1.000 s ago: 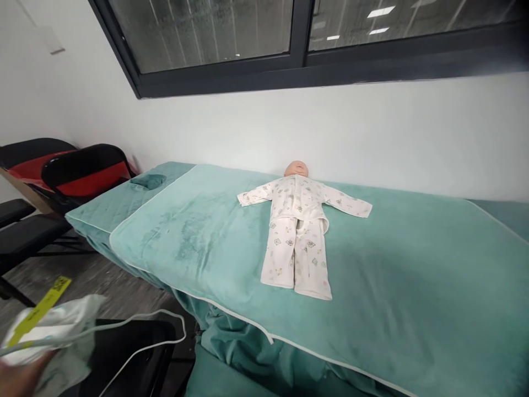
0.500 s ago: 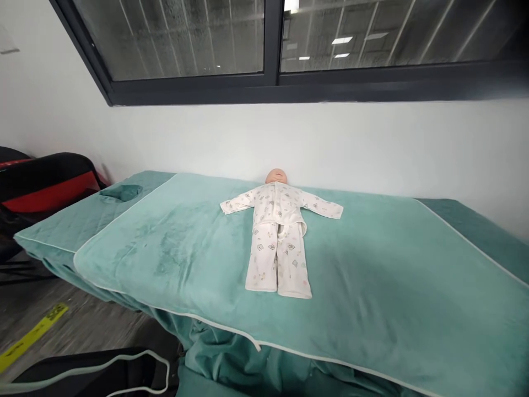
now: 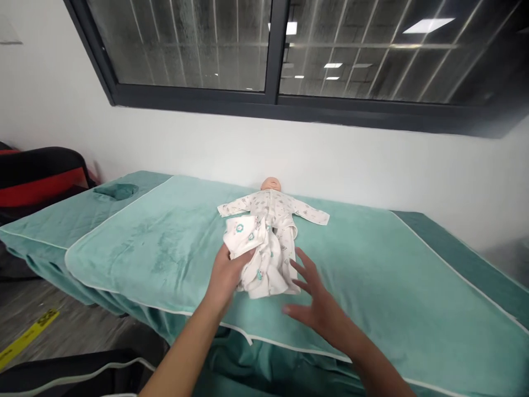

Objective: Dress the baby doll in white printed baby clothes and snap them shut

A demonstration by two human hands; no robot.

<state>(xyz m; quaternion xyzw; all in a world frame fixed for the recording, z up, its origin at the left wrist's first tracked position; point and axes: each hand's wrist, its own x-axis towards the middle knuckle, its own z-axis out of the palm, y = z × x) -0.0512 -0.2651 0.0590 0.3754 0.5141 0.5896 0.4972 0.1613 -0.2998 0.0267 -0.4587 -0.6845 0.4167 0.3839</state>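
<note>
My left hand is closed around a bunched white printed cloth with small teal figures; its exact kind cannot be made out in the folds. The cloth hangs in front of a doll lying face up on the bed, covering much of its trousers. The doll wears a white patterned long-sleeved top with the arms spread, and matching trousers. My right hand is just right of the cloth, fingers spread and holding nothing.
A teal plush cover with white piping lies over the bed, which has a face hole at its left end. Behind are a wall and a dark window frame. Black and red chairs stand left; a pale cable runs at lower left.
Both hands have come into view over the bed, the left bringing the bunched white cloth in front of the doll. Earlier, a hand with a white bundle was at lower left.
</note>
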